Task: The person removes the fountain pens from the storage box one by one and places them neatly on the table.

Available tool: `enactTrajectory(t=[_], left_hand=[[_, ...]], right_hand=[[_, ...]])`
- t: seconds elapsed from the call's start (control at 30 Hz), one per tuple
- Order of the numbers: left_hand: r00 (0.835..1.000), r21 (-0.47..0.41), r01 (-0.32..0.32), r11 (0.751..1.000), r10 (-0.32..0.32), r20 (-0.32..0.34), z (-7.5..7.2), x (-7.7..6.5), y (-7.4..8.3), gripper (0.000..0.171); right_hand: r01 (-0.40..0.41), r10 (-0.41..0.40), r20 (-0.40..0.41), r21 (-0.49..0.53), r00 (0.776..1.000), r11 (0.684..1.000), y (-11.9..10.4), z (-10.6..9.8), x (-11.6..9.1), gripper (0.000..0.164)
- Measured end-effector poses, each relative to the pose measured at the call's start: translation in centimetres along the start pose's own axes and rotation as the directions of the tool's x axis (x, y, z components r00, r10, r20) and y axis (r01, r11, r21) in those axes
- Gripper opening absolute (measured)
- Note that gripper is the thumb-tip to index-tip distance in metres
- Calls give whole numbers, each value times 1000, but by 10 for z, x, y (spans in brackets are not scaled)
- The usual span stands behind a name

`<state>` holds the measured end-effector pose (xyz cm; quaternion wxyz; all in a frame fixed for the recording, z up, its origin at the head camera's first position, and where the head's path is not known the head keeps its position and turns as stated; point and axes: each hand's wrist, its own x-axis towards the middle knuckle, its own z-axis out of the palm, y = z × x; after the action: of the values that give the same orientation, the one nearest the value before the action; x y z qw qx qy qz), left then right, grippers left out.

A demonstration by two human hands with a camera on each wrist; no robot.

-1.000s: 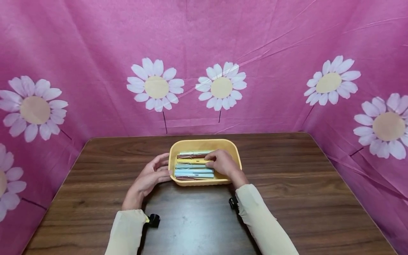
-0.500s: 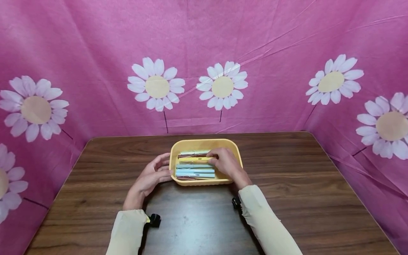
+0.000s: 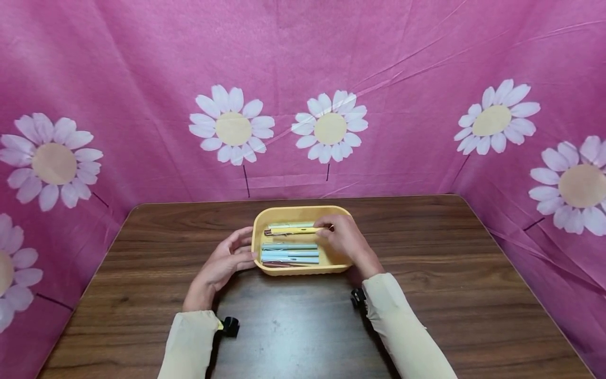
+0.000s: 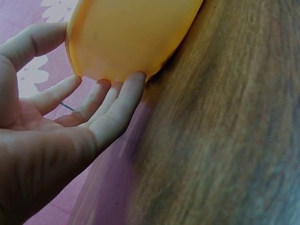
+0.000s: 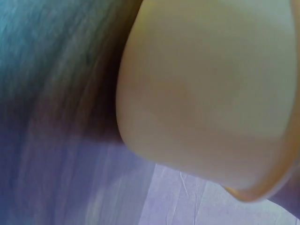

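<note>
A yellow plastic bin [image 3: 331, 266] holds several capped pens lying side by side. My right hand [image 3: 347, 239] reaches into it and pinches the right end of a yellow pen [image 3: 293, 230]. A dark brown pen [image 3: 268, 232] lies against the yellow one, mostly covered by it. Behind them is a pale green pen [image 3: 291, 226]; toward the front lie a teal pen [image 3: 289, 246], light blue pens [image 3: 290, 254] and a brownish pen [image 3: 276, 265]. My left hand [image 3: 224, 263] rests its spread fingertips on the bin's left end, also shown in the left wrist view.
The bin stands on a dark wood-grain table [image 3: 165, 252], near its back edge. A pink cloth [image 3: 303, 47] printed with white flowers hangs behind and at both sides. In the right wrist view, the bin's outer wall [image 5: 206, 93] fills most of the picture.
The yellow pen has moved back over the brown pen, leaving a gap before the teal pen. My right hand has shifted slightly right; my left hand stays on the bin.
</note>
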<state>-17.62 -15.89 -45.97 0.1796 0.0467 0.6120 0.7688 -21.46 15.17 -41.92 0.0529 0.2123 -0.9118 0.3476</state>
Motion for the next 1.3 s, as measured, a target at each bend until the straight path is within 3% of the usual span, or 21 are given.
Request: enactTrajectory(t=[0.43,1.3], left_hand=[[1000,3,2,1000,-2,1,-1,0,1,76],[1000,-1,7,1000,-7,9,0,-1,1,77]], right_hand=[[-84,84,-61,-3,995,996,4,-16,-5,16],[-85,83,-100,-16,992,996,22,-45,-18,16]])
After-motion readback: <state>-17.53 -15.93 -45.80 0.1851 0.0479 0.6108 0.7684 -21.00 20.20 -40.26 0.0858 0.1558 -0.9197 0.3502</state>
